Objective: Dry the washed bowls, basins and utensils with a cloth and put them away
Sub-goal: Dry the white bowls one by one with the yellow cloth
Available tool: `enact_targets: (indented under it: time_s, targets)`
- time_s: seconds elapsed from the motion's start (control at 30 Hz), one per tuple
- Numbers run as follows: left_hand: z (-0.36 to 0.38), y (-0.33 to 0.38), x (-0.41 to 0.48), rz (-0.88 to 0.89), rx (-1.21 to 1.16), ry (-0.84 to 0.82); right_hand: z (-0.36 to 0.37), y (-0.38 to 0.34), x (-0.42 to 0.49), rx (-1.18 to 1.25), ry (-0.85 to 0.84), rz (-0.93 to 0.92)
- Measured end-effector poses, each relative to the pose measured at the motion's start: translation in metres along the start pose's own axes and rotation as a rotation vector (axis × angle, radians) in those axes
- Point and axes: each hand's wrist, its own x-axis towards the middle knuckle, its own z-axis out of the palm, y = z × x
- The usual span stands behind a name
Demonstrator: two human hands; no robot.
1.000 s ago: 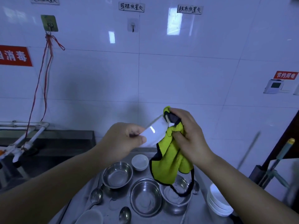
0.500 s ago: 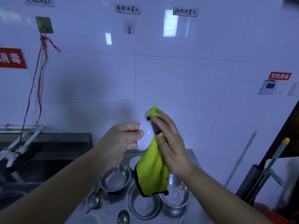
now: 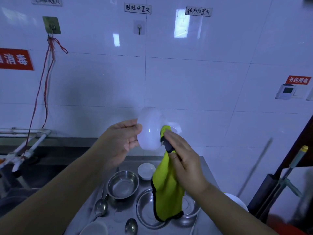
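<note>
My left hand (image 3: 121, 141) grips a small white bowl (image 3: 149, 128) by its rim, held up at chest height and tipped on its side in front of the tiled wall. My right hand (image 3: 182, 160) presses a yellow cloth with black trim (image 3: 166, 189) against the bowl's right side; the rest of the cloth hangs down over the counter. Below stand three steel basins (image 3: 123, 184), (image 3: 147, 209), (image 3: 189, 209), a small white bowl (image 3: 146, 170) and two steel spoons (image 3: 101, 206), (image 3: 131, 226).
A steel counter (image 3: 205, 170) carries the dishes, with another white bowl (image 3: 94, 228) at its front edge. White bowls (image 3: 237, 200) lie at the right. A dark sink with white pipes (image 3: 25, 150) is at left. Mop handles (image 3: 291, 168) lean at right.
The bowl has been turned in my left hand and raised a little. My right hand with the cloth has shifted lower along the bowl's right side. The camera moved slightly.
</note>
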Motion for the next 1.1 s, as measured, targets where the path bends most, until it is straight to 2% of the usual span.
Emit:
enact_targets:
  time_s: [0.07,0.17,0.3,0.37,0.63,0.7,0.87,1.0,1.1]
  targets:
    - [0.002,-0.003,-0.003,-0.027,0.010,-0.033,-0.006,0.002,0.009,-0.033,0.032,0.037]
    - [0.008,-0.006,-0.004,-0.051,0.009,-0.022,-0.004,-0.007,0.023,0.056,0.066,0.088]
    - [0.007,-0.006,0.002,-0.050,-0.033,0.090,-0.007,-0.019,0.020,0.102,0.018,0.033]
    - [0.008,-0.010,0.005,-0.057,-0.088,0.113,-0.006,-0.024,0.021,0.103,0.046,-0.007]
    - [0.034,-0.019,0.004,-0.140,-0.416,0.159,0.024,-0.007,0.015,-0.282,0.030,-0.187]
    - [0.032,-0.017,0.000,-0.159,-0.456,0.134,0.020,0.007,0.004,-0.254,0.074,-0.221]
    - [0.033,-0.020,-0.005,-0.179,-0.514,0.171,0.011,0.007,0.000,-0.060,0.155,-0.062]
    - [0.042,-0.026,-0.007,-0.163,-0.472,0.150,0.013,-0.003,0.011,-0.237,0.057,-0.164]
    - [0.044,-0.026,-0.007,-0.153,-0.495,0.107,0.013,0.005,0.008,-0.256,0.097,-0.204]
